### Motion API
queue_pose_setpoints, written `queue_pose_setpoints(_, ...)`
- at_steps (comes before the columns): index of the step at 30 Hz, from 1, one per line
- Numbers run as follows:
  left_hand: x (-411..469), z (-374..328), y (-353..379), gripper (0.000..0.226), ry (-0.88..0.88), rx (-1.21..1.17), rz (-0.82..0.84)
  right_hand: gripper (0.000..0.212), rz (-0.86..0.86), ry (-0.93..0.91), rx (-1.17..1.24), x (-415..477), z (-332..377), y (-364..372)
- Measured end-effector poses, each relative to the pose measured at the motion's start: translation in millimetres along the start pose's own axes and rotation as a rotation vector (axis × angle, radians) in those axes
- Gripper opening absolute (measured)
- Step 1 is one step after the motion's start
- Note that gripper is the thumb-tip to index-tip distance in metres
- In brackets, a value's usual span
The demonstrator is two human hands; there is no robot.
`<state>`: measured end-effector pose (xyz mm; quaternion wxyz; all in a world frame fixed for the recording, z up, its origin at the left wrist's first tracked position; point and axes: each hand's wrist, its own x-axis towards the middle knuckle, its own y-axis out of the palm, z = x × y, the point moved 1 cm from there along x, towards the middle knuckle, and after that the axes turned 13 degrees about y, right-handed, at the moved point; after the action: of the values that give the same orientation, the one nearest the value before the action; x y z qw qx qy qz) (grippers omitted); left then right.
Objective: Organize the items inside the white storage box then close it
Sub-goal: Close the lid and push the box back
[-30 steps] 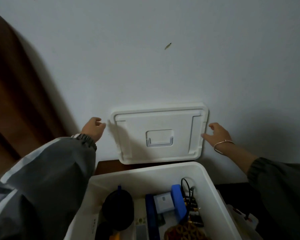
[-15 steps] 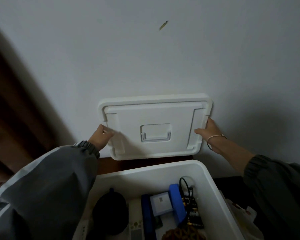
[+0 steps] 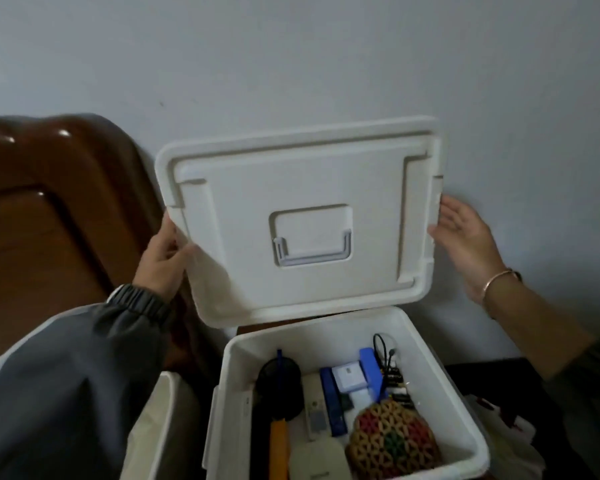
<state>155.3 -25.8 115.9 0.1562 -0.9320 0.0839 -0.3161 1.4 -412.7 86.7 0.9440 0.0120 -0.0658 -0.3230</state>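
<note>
The white lid (image 3: 302, 188) with a recessed grey handle is held upright in front of the wall, just above the back of the white storage box (image 3: 238, 368). My left hand (image 3: 165, 254) grips the lid's left edge. My right hand (image 3: 465, 237) presses flat against its right edge, fingers extended. The box stands open below. Inside lie a black round object (image 3: 279, 389), an orange-handled tool (image 3: 278, 448), a blue case (image 3: 331, 400), a small white box (image 3: 349, 377), a blue block (image 3: 371, 370), black cables (image 3: 388, 362) and a woven patterned pouch (image 3: 392, 441).
A dark brown wooden headboard (image 3: 49, 209) stands at the left against the grey wall. A white bin (image 3: 160, 427) sits beside the box's left side. A white plastic bag (image 3: 510, 431) lies on a dark surface (image 3: 492, 375) to the right.
Both hands closed in from beside the lid onto its side edges and lifted it off the wall toward me. The view dropped, showing more of the box.
</note>
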Motion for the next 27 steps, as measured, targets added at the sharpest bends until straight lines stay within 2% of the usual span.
queue_pose_setpoints(3,-40,-25,-29,0.064,-0.033,0.094,-0.014,0.051,0.055,-0.001,0.012,-48,28,-7)
queue_pose_setpoints(6,-84,-38,-45,0.055,-0.156,0.041,-0.035,0.053,0.126,0.074,-0.006,-88,37,-15)
queue_pose_setpoints(9,-130,-39,-47,0.044,-0.358,0.051,-0.035,0.049,0.187,0.176,-0.06,-120,26,-26)
queue_pose_setpoints(13,-175,-17,-29,0.035,-0.509,0.132,0.031,0.042,0.239,0.263,-0.187,-137,-14,-36)
queue_pose_setpoints(16,-198,7,-9,0.039,-0.54,0.235,0.148,0.038,0.224,0.344,-0.329,-139,-49,-44)
queue_pose_setpoints(19,-215,27,9,0.032,-0.517,0.366,0.248,0.035,0.178,0.421,-0.425,-141,-83,-47)
queue_pose_setpoints(22,-223,47,21,0.027,-0.546,0.373,0.256,0.033,0.154,0.449,-0.523,-141,-109,-40)
queue_pose_setpoints(27,-226,67,39,0.036,-0.621,0.367,0.27,0.032,0.099,0.456,-0.67,-124,-128,-28)
